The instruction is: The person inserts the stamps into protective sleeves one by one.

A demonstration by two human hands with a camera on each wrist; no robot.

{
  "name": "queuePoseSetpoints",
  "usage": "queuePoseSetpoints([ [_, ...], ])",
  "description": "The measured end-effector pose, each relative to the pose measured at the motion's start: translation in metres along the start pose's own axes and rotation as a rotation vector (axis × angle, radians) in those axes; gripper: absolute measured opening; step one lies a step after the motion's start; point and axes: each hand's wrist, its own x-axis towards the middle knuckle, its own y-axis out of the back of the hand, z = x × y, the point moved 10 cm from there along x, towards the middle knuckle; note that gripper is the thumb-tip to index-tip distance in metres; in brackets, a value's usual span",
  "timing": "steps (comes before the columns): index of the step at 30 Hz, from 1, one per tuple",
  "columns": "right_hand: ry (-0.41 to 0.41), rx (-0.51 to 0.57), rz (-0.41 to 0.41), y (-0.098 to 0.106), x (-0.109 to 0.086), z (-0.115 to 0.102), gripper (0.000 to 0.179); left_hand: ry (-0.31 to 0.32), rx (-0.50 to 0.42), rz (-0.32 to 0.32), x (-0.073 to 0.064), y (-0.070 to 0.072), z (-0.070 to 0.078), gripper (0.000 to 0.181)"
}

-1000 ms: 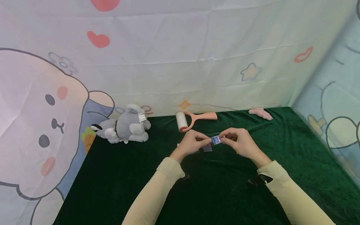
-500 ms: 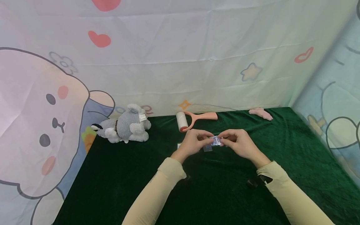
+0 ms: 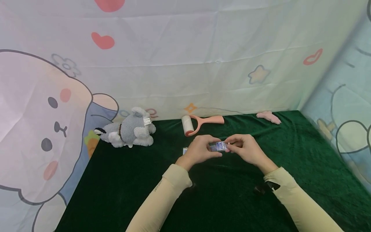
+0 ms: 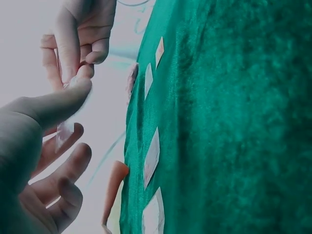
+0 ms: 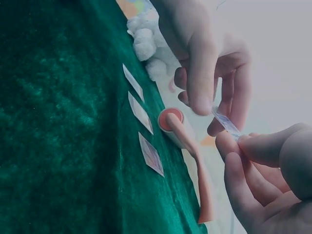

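Note:
My right hand (image 3: 246,148) pinches a small blue-printed square (image 3: 221,146) with a pale border and a clear plastic sleeve, by its right edge between thumb and forefinger. On the other side, my left hand (image 3: 200,149) has thumb and forefinger spread above and below the sleeve's left end. The right wrist view shows the left thumb tip right at the square's upper corner, with the left hand (image 5: 209,63) otherwise loose. In the left wrist view, the clear sleeve (image 4: 64,134) shows behind the left thumb, which overlaps the right hand's fingertips.
Several flat square pieces (image 4: 152,158) lie in a row on the green cloth (image 3: 130,193); one piece (image 3: 185,150) peeks out beside the left hand. Behind stand a lint roller (image 3: 187,125) with an orange handle, a grey plush toy (image 3: 130,129) and a pink fluffy item (image 3: 268,117).
The printed square has tilted and turned while staying between the hands. The left thumb and forefinger, earlier close together at its left edge, have spread apart. The right hand keeps its pinch.

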Motion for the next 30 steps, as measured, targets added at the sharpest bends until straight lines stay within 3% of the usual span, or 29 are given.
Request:
queuePoseSetpoints([
  [4, -0.007, 0.027, -0.012, -0.001, 0.000, 0.003, 0.020, 0.001, 0.141, -0.008, -0.001, 0.000, 0.003, 0.048],
  [9, -0.012, 0.042, -0.029, -0.002, 0.000, 0.005, 0.020, 0.023, 0.209, -0.021, -0.001, -0.002, 0.001, 0.048],
  [19, 0.008, 0.016, -0.033, 0.000, -0.001, 0.004, 0.020, 0.007, 0.188, -0.023, -0.001, -0.001, 0.002, 0.048],
  [30, 0.009, 0.056, -0.033, 0.000, 0.001, 0.004, 0.031, -0.019, 0.169, -0.031, 0.002, -0.002, 0.010, 0.045],
])
